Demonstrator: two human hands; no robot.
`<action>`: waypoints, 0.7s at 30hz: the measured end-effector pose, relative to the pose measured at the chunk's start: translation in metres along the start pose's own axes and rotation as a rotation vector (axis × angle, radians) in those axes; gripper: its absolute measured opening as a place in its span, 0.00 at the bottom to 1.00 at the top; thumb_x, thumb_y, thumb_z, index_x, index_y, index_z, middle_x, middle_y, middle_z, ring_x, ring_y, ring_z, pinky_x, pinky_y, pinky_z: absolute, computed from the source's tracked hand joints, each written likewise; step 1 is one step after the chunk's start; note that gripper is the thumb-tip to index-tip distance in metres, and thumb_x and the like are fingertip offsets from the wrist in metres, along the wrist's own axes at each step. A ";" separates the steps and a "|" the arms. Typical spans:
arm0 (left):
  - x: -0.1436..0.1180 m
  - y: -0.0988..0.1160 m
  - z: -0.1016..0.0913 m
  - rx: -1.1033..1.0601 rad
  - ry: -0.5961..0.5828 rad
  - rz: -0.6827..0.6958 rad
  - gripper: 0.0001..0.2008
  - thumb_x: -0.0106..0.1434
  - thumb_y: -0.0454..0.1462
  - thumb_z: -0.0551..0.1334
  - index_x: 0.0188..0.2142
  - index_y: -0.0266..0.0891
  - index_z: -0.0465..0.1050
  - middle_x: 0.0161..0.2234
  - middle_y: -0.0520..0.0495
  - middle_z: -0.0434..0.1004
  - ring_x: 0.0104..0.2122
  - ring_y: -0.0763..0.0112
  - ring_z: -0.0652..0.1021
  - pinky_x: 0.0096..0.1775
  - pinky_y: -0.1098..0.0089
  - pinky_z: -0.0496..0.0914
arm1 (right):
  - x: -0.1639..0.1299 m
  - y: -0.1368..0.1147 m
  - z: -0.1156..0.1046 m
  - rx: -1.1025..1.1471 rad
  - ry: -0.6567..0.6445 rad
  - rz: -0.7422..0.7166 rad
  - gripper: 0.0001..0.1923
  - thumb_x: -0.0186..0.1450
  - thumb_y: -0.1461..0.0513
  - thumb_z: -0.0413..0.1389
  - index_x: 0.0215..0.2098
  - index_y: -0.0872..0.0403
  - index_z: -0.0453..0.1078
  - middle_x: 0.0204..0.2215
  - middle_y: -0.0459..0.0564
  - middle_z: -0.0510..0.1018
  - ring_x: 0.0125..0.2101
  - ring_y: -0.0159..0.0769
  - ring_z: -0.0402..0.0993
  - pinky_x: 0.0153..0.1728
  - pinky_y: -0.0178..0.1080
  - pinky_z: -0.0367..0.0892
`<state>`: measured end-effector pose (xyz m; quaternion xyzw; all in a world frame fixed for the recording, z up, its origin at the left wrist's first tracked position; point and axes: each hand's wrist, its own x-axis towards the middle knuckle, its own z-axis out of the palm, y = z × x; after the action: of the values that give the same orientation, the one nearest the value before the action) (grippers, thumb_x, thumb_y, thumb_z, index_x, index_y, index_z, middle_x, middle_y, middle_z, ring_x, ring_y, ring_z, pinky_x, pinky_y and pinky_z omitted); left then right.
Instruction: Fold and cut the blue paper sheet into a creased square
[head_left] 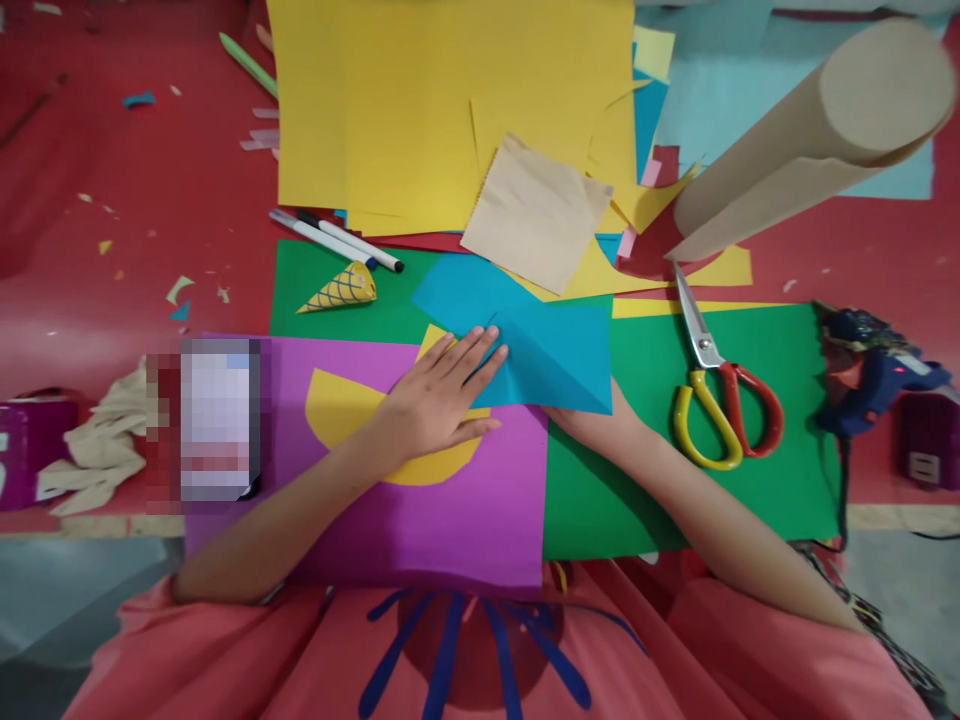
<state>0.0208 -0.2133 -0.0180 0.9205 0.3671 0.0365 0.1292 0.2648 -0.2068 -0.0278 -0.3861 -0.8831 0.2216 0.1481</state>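
Observation:
My left hand (439, 395) lies flat with its fingers stretched out. Its fingertips rest on the near left part of a blue paper sheet (555, 350), and its palm is over a rounded yellow paper cutout (345, 405). Beneath the blue sheet's right side reaches my right hand (596, 425), so its fingers are hidden. A purple sheet (480, 530) and a green sheet (787, 400) lie under the hands. To the right, scissors (705, 345) with one yellow and one red handle point away from me. A small yellow paper cone with crossed dark lines (341, 290) sits at the upper left.
Large yellow sheets (420, 110), a beige fabric square (536, 215) and two pens (337, 240) lie beyond the hands. A rolled beige sheet (810, 130) stands at far right. A glue gun (877, 385) is at right, a blurred phone (217, 420) at left. Paper scraps dot the red table (127, 270).

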 end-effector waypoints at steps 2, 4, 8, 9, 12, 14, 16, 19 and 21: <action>0.000 0.000 -0.001 -0.024 -0.012 -0.006 0.37 0.69 0.53 0.49 0.69 0.34 0.44 0.69 0.34 0.43 0.68 0.51 0.49 0.65 0.50 0.46 | -0.002 0.001 -0.010 0.011 0.050 -0.016 0.18 0.70 0.61 0.45 0.53 0.56 0.70 0.52 0.62 0.75 0.55 0.53 0.70 0.52 0.56 0.67; 0.001 0.000 -0.001 -0.037 -0.011 -0.020 0.34 0.70 0.51 0.48 0.69 0.37 0.45 0.70 0.36 0.43 0.68 0.51 0.50 0.65 0.49 0.46 | -0.005 0.003 -0.026 0.041 0.110 -0.018 0.13 0.68 0.62 0.48 0.43 0.56 0.73 0.44 0.60 0.80 0.47 0.51 0.75 0.45 0.51 0.71; 0.001 0.000 0.003 -0.006 -0.007 -0.033 0.34 0.70 0.51 0.47 0.69 0.39 0.42 0.70 0.38 0.42 0.69 0.54 0.48 0.66 0.49 0.43 | -0.009 0.005 -0.071 0.133 0.430 0.290 0.13 0.63 0.69 0.48 0.29 0.52 0.72 0.26 0.48 0.78 0.28 0.38 0.75 0.32 0.41 0.70; 0.002 0.000 0.004 0.007 -0.012 -0.032 0.34 0.70 0.51 0.47 0.69 0.39 0.42 0.70 0.39 0.41 0.69 0.55 0.48 0.66 0.50 0.43 | -0.007 0.003 -0.081 0.122 0.518 0.340 0.13 0.64 0.70 0.48 0.30 0.51 0.72 0.26 0.47 0.77 0.27 0.37 0.74 0.31 0.41 0.70; 0.002 0.001 0.005 0.018 -0.022 -0.038 0.34 0.70 0.52 0.47 0.69 0.39 0.43 0.70 0.38 0.42 0.69 0.54 0.48 0.66 0.49 0.44 | 0.008 -0.009 -0.096 0.012 0.524 0.225 0.12 0.67 0.68 0.49 0.38 0.54 0.74 0.34 0.52 0.81 0.35 0.40 0.76 0.38 0.43 0.71; 0.002 0.001 0.005 0.000 -0.014 -0.042 0.35 0.69 0.52 0.49 0.69 0.38 0.45 0.70 0.37 0.44 0.68 0.52 0.50 0.66 0.48 0.45 | 0.021 -0.021 -0.092 -0.086 0.285 0.035 0.13 0.69 0.66 0.49 0.46 0.58 0.73 0.44 0.57 0.80 0.46 0.46 0.74 0.48 0.49 0.68; 0.002 0.002 0.005 -0.017 -0.003 -0.044 0.35 0.69 0.52 0.51 0.69 0.37 0.47 0.69 0.36 0.46 0.68 0.51 0.51 0.66 0.49 0.45 | 0.031 -0.032 -0.078 -0.197 0.025 -0.058 0.16 0.70 0.66 0.47 0.53 0.60 0.70 0.53 0.59 0.75 0.54 0.50 0.69 0.53 0.52 0.65; 0.002 0.002 0.005 -0.019 -0.014 -0.051 0.34 0.68 0.51 0.52 0.68 0.36 0.50 0.69 0.35 0.48 0.68 0.51 0.52 0.66 0.49 0.44 | 0.041 -0.039 -0.052 -0.300 -0.132 -0.062 0.20 0.70 0.67 0.46 0.59 0.65 0.65 0.56 0.62 0.71 0.55 0.52 0.65 0.53 0.51 0.64; 0.002 0.002 0.004 -0.013 -0.030 -0.056 0.34 0.68 0.50 0.53 0.67 0.36 0.51 0.69 0.35 0.47 0.68 0.51 0.51 0.66 0.49 0.44 | 0.045 -0.039 -0.039 -0.334 -0.155 -0.034 0.21 0.71 0.67 0.44 0.60 0.66 0.63 0.53 0.64 0.73 0.50 0.52 0.66 0.50 0.51 0.64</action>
<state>0.0246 -0.2140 -0.0216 0.9095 0.3903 0.0214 0.1414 0.2284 -0.1859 0.0295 -0.3720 -0.9228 0.0984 0.0174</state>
